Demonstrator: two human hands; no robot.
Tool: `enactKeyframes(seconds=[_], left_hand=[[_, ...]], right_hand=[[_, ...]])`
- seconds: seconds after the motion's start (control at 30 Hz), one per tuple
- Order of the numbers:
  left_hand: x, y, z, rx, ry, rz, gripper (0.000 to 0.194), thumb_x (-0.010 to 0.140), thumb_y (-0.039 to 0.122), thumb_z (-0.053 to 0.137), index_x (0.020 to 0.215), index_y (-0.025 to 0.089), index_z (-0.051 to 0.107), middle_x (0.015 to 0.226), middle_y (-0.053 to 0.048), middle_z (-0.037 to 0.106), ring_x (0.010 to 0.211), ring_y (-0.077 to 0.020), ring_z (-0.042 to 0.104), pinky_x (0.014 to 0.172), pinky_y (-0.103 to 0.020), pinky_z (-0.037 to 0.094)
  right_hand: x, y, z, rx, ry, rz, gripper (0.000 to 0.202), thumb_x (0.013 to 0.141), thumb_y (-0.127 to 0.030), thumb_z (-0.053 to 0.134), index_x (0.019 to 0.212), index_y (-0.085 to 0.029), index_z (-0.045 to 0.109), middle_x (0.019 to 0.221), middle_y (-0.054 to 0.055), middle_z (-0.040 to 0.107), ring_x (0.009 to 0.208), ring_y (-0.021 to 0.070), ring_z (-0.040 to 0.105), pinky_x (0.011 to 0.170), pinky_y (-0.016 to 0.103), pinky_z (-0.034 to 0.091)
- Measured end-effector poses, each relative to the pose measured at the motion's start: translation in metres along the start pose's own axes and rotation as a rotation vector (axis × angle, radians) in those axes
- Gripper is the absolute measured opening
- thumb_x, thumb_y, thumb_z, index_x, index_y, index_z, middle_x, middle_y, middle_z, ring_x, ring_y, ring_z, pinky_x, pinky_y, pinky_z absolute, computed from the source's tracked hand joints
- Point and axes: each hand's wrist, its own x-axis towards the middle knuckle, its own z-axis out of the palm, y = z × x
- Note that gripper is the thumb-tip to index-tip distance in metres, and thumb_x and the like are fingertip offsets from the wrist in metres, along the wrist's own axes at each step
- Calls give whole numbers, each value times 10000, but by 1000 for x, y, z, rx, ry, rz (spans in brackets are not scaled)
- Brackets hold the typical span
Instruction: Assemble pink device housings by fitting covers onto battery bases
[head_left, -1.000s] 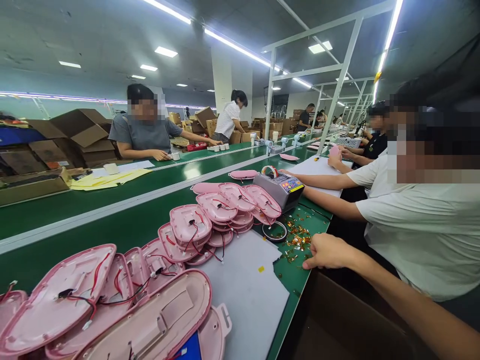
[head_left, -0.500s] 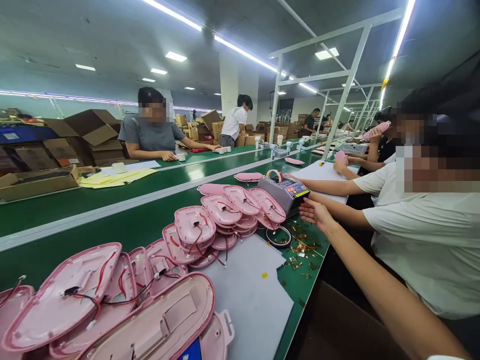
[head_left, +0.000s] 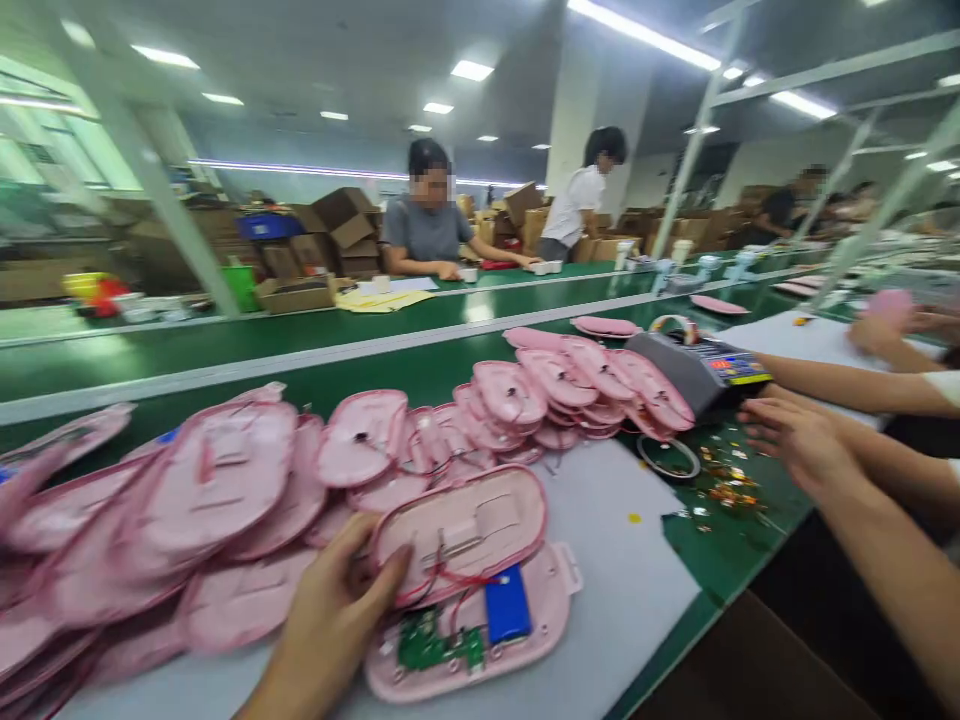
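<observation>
One shell (head_left: 502,510), grasped in the left hand (head_left: 322,620), overlaps a base (head_left: 547,600) with battery (head_left: 508,612) and boards (head_left: 420,645) in place but uncovered, near-left of the dispenser (head_left: 671,375), beside which the right hand (head_left: 810,450) hangs loose, apparently empty, while other shells (head_left: 217,480) left of it seem unfinished.

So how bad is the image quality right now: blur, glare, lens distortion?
Head view, the only one: right hand and pink shells at left smeared, likely motion; blue block somewhat crisper; strip light blown out; glare patch on the far green surface; post at left leans, probably wide-lens distortion.
</observation>
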Motion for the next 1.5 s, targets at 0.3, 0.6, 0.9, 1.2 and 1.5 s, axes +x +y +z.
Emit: enactKeyframes(seconds=[0.3, 0.6, 0.9, 1.2, 1.5], left_hand=[[-7, 5, 4, -392, -227, -70, 288, 833, 342, 647, 1043, 154, 594, 872, -17, 661, 735, -153, 625, 603, -196, 502], [-7, -9, 13, -589, -258, 3, 304, 818, 230, 619, 1110, 147, 603, 944, -34, 675, 787, -167, 654, 671, -233, 554], [-11, -7, 13, -555, -262, 51, 340, 835, 225, 614, 1170, 166, 611, 933, -29, 674, 715, -134, 617, 543, -167, 486], [-13, -4, 10, -536, -257, -18, 340, 831, 281, 650, 1151, 172, 618, 953, -43, 691, 720, -172, 661, 535, -204, 524], [-5, -1, -9, -689, -345, -130, 366, 810, 386, 703, 1068, 131, 651, 984, -79, 692, 750, -154, 661, 667, -223, 584]], right_hand=[[-190, -65, 141, -456, -1026, -818, 169, 923, -337, 553, 829, -200, 581, 766, 12, 539, 686, 134, 482, 621, 283, 369], [-229, -38, 222, -887, -1103, -1373, 155, 938, -234, 480, 830, -157, 559, 850, 30, 484, 734, 134, 441, 641, 267, 300], [-234, -27, 223, -1041, -935, -1477, 182, 935, -266, 488, 813, -171, 586, 861, 40, 493, 732, 141, 449, 592, 263, 255], [-224, -51, 230, -1041, -783, -1147, 299, 710, -415, 767, 821, -187, 609, 871, 26, 616, 814, 185, 547, 637, 270, 326], [-194, -44, 215, -820, -1029, -914, 88, 877, -238, 572, 919, -222, 649, 838, -27, 674, 758, 133, 571, 671, 253, 373]])
